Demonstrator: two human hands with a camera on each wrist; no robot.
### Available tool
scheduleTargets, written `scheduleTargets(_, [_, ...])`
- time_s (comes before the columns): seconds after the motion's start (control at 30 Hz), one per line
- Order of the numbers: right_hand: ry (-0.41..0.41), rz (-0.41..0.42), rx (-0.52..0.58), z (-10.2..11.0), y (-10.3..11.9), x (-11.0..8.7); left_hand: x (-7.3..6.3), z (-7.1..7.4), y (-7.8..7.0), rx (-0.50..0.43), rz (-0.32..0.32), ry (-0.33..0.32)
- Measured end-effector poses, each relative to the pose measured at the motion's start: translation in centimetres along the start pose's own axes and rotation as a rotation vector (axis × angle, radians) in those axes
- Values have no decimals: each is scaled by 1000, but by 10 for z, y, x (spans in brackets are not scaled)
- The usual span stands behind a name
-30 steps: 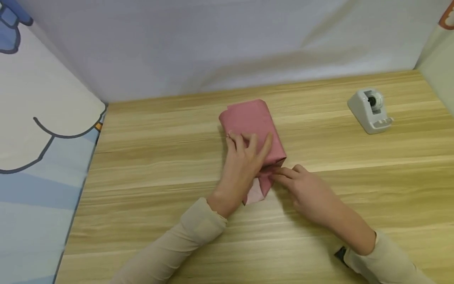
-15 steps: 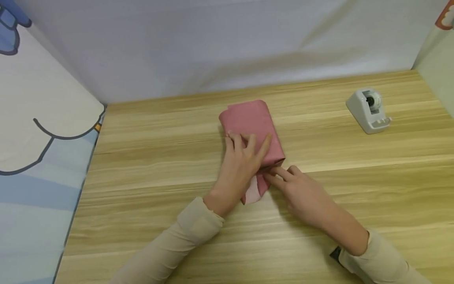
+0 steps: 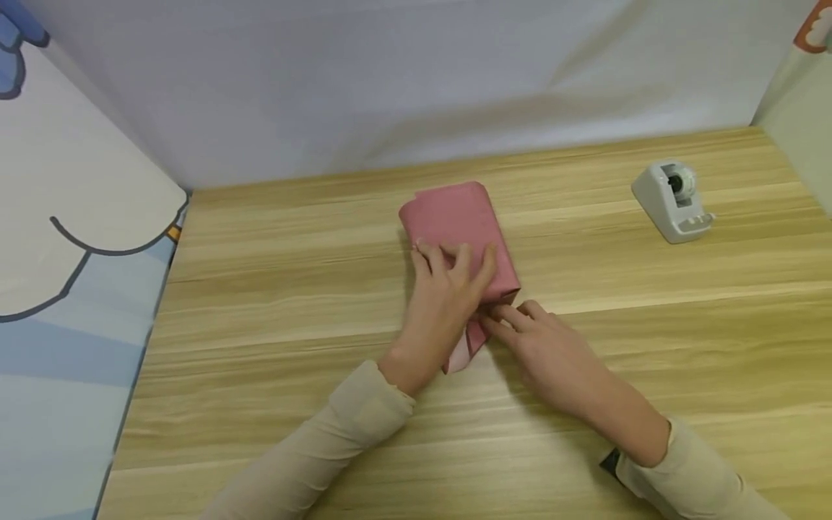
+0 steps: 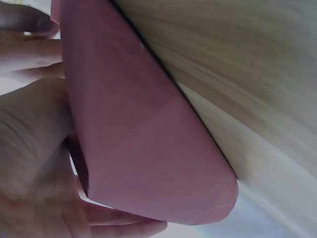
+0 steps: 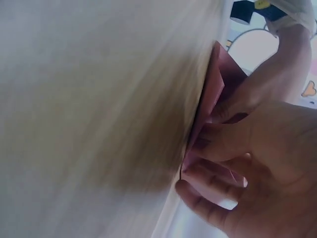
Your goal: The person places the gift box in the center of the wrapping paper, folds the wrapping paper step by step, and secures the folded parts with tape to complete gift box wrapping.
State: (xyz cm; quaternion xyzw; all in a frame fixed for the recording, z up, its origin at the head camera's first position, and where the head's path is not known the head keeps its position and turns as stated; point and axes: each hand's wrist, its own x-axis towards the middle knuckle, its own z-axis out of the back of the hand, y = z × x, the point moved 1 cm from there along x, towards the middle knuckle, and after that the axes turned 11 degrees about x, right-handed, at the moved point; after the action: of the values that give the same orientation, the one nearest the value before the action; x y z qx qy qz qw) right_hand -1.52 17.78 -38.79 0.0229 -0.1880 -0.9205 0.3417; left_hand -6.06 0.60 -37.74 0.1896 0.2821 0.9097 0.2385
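Observation:
A box-shaped package [image 3: 458, 209] wrapped in pink paper lies on the wooden table. Across its near half rests my left hand [image 3: 435, 310], fingers spread on top and pressing it down. From the package's near end a folded paper flap [image 3: 459, 355] sticks out toward me, its paler inner side showing. My right hand [image 3: 546, 354] works at this end, and in the right wrist view its thumb and fingers pinch the pink paper [image 5: 210, 96] at the fold. The left wrist view shows a broad pink side [image 4: 143, 134] of the package beside the left hand [image 4: 34, 144].
A white tape dispenser [image 3: 672, 202] with a roll of tape stands at the back right of the wooden table [image 3: 279, 289]. A pale cloth wall [image 3: 390, 79] rises behind the table, and a cartoon-printed sheet [image 3: 78, 347] hangs on the left.
My right hand has slid slightly left along the package's near end, folding the side paper inward. The visible part of the flap has narrowed. My left hand stays on the package.

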Motion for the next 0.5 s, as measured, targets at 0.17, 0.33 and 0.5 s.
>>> scheduleTargets(0.17, [-3,-30,75,0,-1,-3,2,0,-3,39,5,8])
scheduleTargets(0.33, [21,-37,78,-1,1,-4,2,-2,-3,57,5,12])
scheduleTargets(0.5, [28,-10,68,3,3,-2,1,-3,0,65,2,6])
